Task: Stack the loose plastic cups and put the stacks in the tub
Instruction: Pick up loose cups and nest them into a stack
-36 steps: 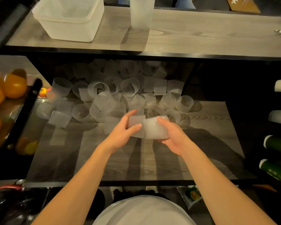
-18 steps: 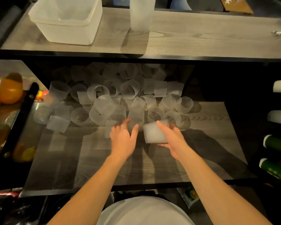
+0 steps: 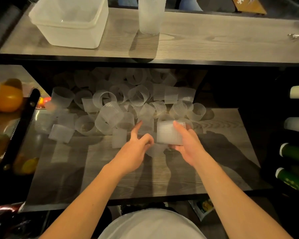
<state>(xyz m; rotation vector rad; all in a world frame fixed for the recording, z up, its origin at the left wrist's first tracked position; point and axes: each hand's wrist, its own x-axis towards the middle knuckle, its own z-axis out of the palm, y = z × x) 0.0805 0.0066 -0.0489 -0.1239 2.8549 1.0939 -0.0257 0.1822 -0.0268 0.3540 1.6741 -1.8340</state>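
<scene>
We find no readable text, label, brand or number. Printed packet (image 3: 203,208) below near edge of desk (image 3: 162,169) shows coloured print, too blurred for us to read. Board (image 3: 248,5) beyond tub (image 3: 69,21), far right, bears pattern only; no letters.

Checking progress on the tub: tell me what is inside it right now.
The tub on the upper shelf looks empty; its translucent floor shows through, no cups inside. A tall stack of cups stands beside it. Nothing visibly covers its interior.
</scene>
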